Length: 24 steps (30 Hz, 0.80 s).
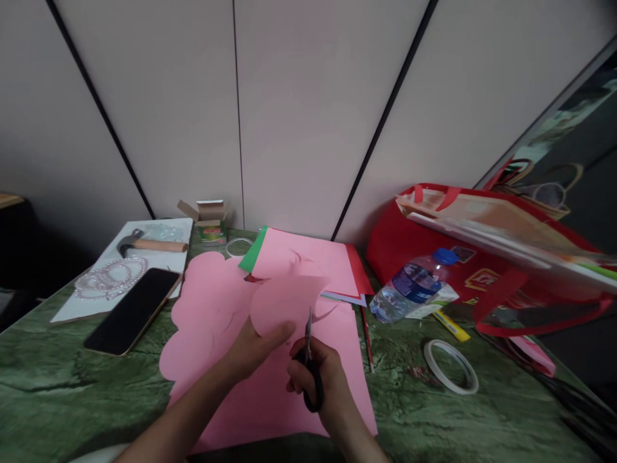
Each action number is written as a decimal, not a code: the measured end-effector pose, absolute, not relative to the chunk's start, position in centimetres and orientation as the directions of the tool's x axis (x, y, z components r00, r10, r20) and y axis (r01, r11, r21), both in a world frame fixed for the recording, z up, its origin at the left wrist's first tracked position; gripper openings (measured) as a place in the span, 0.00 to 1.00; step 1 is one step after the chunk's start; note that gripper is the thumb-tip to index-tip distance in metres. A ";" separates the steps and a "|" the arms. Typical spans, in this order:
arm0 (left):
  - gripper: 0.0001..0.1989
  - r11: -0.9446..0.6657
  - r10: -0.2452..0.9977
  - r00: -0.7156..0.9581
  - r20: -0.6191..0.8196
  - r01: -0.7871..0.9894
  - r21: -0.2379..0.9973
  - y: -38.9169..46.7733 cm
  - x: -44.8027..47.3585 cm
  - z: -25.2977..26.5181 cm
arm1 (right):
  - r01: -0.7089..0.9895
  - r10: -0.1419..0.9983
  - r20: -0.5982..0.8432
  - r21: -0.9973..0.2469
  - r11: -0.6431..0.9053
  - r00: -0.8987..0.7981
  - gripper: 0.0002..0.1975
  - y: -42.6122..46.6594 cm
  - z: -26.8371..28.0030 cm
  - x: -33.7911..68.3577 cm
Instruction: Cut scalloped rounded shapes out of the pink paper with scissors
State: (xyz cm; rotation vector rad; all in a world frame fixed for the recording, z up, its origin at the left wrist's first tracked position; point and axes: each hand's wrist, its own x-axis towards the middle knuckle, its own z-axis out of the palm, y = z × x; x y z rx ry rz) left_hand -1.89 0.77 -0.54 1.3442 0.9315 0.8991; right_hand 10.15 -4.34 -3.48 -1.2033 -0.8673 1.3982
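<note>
My left hand [260, 346] pinches a piece of pink paper [284, 299] by its lower edge, with the thumb on top. The piece has a rounded left side and is lifted over other pink sheets. In my right hand [322, 370] is a pair of scissors [310, 360] with black handles, its blades pointing up and away beside the right edge of that piece. The blades look close together. Beneath both hands lies a large pink sheet [289, 411], and at its left are pink pieces with scalloped edges [197, 321].
Left are a phone [134, 312], beads [113, 278] and a hammer [154, 244] on a white board [65, 312]. A small box [211, 231] and coloured paper [328, 254] lie behind. Right are a water bottle [409, 289], tape roll [450, 366], yellow cutter [452, 326] and red bag [390, 228].
</note>
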 end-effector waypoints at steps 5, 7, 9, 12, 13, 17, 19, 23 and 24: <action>0.14 0.029 0.936 0.350 -0.045 0.050 0.998 0.6 -1.8 -0.3 | -0.258 0.977 -0.206 -0.948 -0.186 0.052 0.12 -4.2 -4.4 10.1; 0.13 0.036 0.936 0.345 -0.065 0.091 0.995 0.6 -1.8 -0.4 | -0.255 0.976 -0.209 -0.949 -0.187 0.060 0.14 -4.0 -4.5 10.3; 0.15 0.015 0.935 0.350 -0.058 0.124 0.992 0.6 -1.9 -0.4 | -0.272 0.978 -0.190 -0.949 -0.161 0.083 0.17 -3.9 -4.6 10.4; 0.16 -0.025 0.920 0.390 -0.038 0.154 0.988 0.5 -2.1 -0.4 | -0.288 0.982 -0.155 -0.950 -0.120 0.105 0.20 -3.8 -4.5 10.7; 0.17 -0.023 0.914 0.402 -0.043 0.159 0.987 0.5 -2.1 -0.4 | -0.279 0.983 -0.146 -0.954 -0.111 0.108 0.20 -3.8 -4.5 10.7; 0.22 -0.020 0.910 0.412 -0.041 0.144 0.989 0.5 -2.3 -0.4 | -0.228 0.990 -0.112 -0.969 -0.090 0.086 0.21 -3.9 -4.4 11.0; 0.21 -0.021 0.909 0.414 -0.043 0.148 0.989 0.5 -2.3 -0.4 | -0.221 0.990 -0.121 -0.970 -0.101 0.076 0.20 -3.9 -4.3 11.1; 0.19 -0.025 0.911 0.410 -0.039 0.151 0.988 0.6 -2.3 -0.3 | -0.230 0.991 -0.119 -0.968 -0.101 0.066 0.21 -4.0 -4.1 11.2; 0.19 -0.028 0.911 0.410 -0.036 0.149 0.988 0.6 -2.3 -0.3 | -0.230 0.991 -0.116 -0.968 -0.099 0.060 0.21 -4.1 -4.0 11.2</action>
